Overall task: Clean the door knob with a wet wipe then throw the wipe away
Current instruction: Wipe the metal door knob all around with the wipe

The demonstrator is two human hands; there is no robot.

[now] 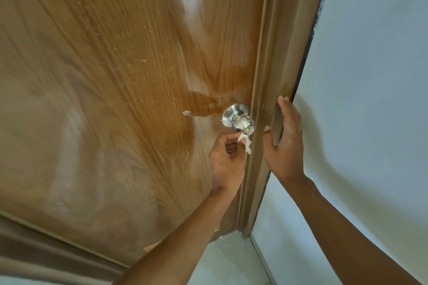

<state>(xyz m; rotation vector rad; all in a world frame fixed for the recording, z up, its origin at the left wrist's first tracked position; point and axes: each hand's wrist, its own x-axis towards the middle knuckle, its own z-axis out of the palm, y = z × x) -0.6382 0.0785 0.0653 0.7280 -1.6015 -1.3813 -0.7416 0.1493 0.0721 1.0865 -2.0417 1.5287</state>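
Forearms reach up to the hands — left hand (228, 157) pinching the wet wipe (246, 142) beneath the door knob (239, 120), right hand (283, 141) flat and unclenched on the door frame (266, 76) — wiping is underway; next, work round the knob.

- The left arm rises bare from the lower middle of the view, forearm angled up and to the right, wrist nearly straight.
- The left hand (228, 156) is curled, back toward the camera, fingers folded in toward the palm, thumb and fingertips pinched together at the top on a small white wipe (246, 143).
- The right arm enters from the lower right corner, bare, reaching up and to the left.
- The right hand (283, 140) is flat and spread, fingers extended upward and close together, thumb held out to the left.
- The two hands sit side by side, near each other but not touching.
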